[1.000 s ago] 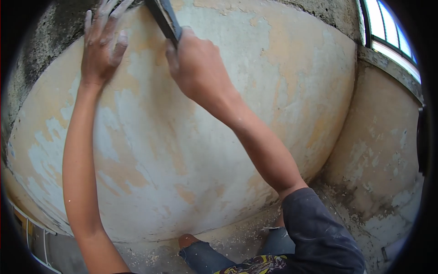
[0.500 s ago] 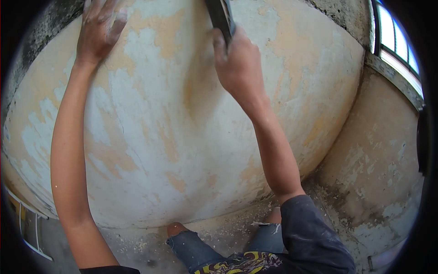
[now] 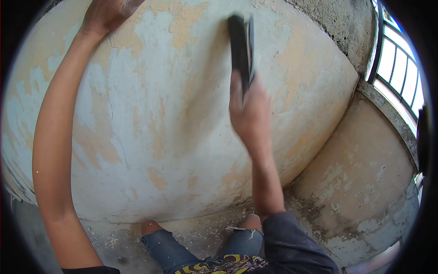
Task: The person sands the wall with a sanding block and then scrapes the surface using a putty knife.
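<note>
My right hand [image 3: 251, 107]: fingers clamped on dark hand tool [image 3: 239, 48], near end, likely for reach. Left hand [image 3: 104, 17] seemingly braced on peeling wall [image 3: 137, 91]; fingers cropped, can't tell.

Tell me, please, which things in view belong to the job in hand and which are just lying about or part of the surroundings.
Seemingly in the job:
- dark tool, in the right hand
- patchy wall, with the left hand at it

Apparently not in use:
- pale flakes on the floor
- barred window
</note>
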The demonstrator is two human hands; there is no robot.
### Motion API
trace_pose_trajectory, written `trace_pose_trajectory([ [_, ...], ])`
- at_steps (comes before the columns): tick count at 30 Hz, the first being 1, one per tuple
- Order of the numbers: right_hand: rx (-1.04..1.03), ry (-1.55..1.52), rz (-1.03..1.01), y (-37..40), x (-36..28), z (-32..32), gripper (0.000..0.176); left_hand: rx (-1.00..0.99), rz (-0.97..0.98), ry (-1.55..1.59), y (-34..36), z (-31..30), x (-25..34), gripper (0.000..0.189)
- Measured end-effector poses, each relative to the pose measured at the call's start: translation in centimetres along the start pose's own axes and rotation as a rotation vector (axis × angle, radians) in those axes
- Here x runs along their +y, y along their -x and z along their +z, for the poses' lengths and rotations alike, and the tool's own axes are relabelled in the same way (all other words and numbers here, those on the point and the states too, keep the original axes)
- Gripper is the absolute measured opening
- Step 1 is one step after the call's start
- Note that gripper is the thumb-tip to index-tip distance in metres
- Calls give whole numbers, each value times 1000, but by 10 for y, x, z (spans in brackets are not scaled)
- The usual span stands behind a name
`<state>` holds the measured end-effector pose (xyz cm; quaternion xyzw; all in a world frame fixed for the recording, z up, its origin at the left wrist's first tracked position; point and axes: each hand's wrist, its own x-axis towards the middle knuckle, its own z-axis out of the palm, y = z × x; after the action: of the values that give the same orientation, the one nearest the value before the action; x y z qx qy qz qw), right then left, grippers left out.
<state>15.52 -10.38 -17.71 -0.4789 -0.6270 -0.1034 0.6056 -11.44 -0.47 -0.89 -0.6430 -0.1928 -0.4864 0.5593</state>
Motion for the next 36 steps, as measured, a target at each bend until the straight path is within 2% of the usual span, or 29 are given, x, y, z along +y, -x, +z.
trace_pose_trajectory([
  [2,-24,-31,14,66,30,13,24,-37,-39,56,-1,-4,2,80],
  [3,-43,-57,113,82,24,15,25,-33,-34,40,-1,-6,2,81],
  [6,16,-54,26,50,28,14,24,-25,-25,28,-2,-5,1,83],
  [9,73,-107,74,-26,1,3,25,-16,-27,45,0,-5,2,84],
  [10,84,-40,66,-36,2,4,25,-3,-10,46,1,-4,0,83],
  [12,34,-43,85,-9,0,5,24,11,4,46,3,-1,-1,82],
  [15,24,-45,-11,66,24,21,23,30,-15,34,2,2,-4,81],
  [17,-10,-109,95,84,26,30,23,75,6,40,2,7,-7,82],
  [20,66,-86,38,18,19,31,24,48,24,24,2,5,-7,82],
  [22,51,-84,53,10,7,28,24,53,22,6,2,-1,-3,82],
  [23,44,-76,80,10,4,28,25,57,25,1,2,-2,0,83],
  [27,-89,-93,136,108,11,37,24,86,27,-20,2,2,-3,81],
  [33,-47,-105,57,25,-21,51,19,29,34,35,2,0,-4,76],
  [36,-61,-93,20,58,-14,58,20,31,48,48,1,-3,-2,75],
])
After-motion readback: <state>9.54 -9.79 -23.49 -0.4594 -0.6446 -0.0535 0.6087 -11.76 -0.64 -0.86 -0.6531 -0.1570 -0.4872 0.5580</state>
